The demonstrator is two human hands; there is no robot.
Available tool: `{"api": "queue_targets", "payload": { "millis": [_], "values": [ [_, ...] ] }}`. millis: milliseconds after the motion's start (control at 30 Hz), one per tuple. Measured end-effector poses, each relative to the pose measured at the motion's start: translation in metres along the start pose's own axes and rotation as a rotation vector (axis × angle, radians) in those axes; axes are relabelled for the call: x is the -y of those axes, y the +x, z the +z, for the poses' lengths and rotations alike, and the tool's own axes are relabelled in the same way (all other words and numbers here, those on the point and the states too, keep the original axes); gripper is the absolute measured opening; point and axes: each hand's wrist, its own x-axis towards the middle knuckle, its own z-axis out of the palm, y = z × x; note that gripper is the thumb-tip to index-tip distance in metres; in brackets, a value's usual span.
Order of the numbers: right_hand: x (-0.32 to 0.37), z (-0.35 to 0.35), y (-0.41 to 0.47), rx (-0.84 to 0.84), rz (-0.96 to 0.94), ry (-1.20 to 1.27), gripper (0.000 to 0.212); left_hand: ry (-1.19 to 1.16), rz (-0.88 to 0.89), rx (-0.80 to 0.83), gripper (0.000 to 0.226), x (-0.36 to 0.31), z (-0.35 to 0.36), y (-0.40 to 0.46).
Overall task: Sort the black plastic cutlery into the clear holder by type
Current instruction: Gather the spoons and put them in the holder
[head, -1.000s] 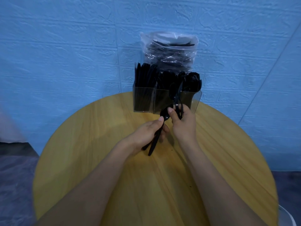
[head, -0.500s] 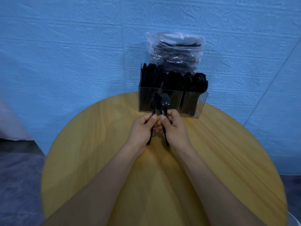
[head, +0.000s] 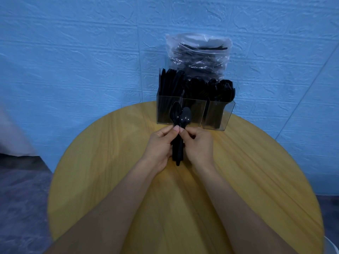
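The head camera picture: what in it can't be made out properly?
- How many pieces the left hand and right hand hold: two spoons show, but the handles bunch together between the hands.
- What cutlery is in the plastic bag: the wrinkled plastic and the holder in front hide it.
- The types in the holder's left and middle sections: black on black, too dark.
- The table: its near edge is cut off by the frame.

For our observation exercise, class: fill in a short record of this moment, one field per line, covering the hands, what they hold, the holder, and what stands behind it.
Left hand: left hand grips the black plastic spoons
Right hand: right hand pinches the same spoons
Spoons: bowls up, over the round wooden table
Holder: clear plastic holder, three compartments, all holding black cutlery
Behind holder: clear plastic bag of black cutlery, against the blue wall
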Motion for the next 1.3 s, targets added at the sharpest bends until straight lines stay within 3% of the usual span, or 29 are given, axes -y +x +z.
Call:
{"api": "queue_targets", "payload": {
  "millis": [167,267,400,567,700,867,933,1033,1133,1200,1300],
  "values": [
    [-0.001,0.002,0.001,0.054,-0.123,-0.238,0.027,0.028,0.005,-0.013,0.017,0.001,-0.002,0.002],
    [0.002,-0.001,0.003,-0.031,-0.115,-0.199,0.006,0.071,0.025,-0.011,0.021,0.003,-0.001,0.001],
    [0.003,-0.001,0.004,-0.060,-0.106,-0.145,0.007,0.133,0.041,0.005,0.024,0.005,0.000,0.001],
    [0.005,-0.003,0.005,0.059,-0.147,-0.244,0.028,0.236,0.030,0.016,0.026,0.004,-0.001,0.002],
    [0.002,-0.006,0.009,0.072,-0.150,-0.276,0.026,0.330,0.038,0.029,0.027,0.008,-0.001,0.005],
    [0.001,-0.013,0.013,-0.032,-0.012,-0.056,0.005,0.280,-0.003,0.069,0.028,0.006,0.006,0.005],
    [0.002,-0.016,0.018,-0.071,0.046,0.031,0.009,0.239,-0.026,0.089,0.030,0.004,0.010,0.007],
    [0.005,-0.029,0.034,-0.003,0.151,0.188,0.029,0.215,-0.065,0.197,0.026,-0.004,0.014,0.011],
    [0.012,-0.051,0.050,0.102,0.145,0.255,0.012,0.204,-0.136,0.354,0.024,-0.017,0.019,0.014],
    [0.014,-0.063,0.060,0.124,0.119,0.269,0.010,0.312,-0.124,0.392,0.026,-0.025,0.026,0.019],
    [0.008,-0.076,0.079,-0.028,0.035,0.094,0.018,0.677,0.013,0.403,0.027,-0.031,0.041,0.030]
  ]
}}
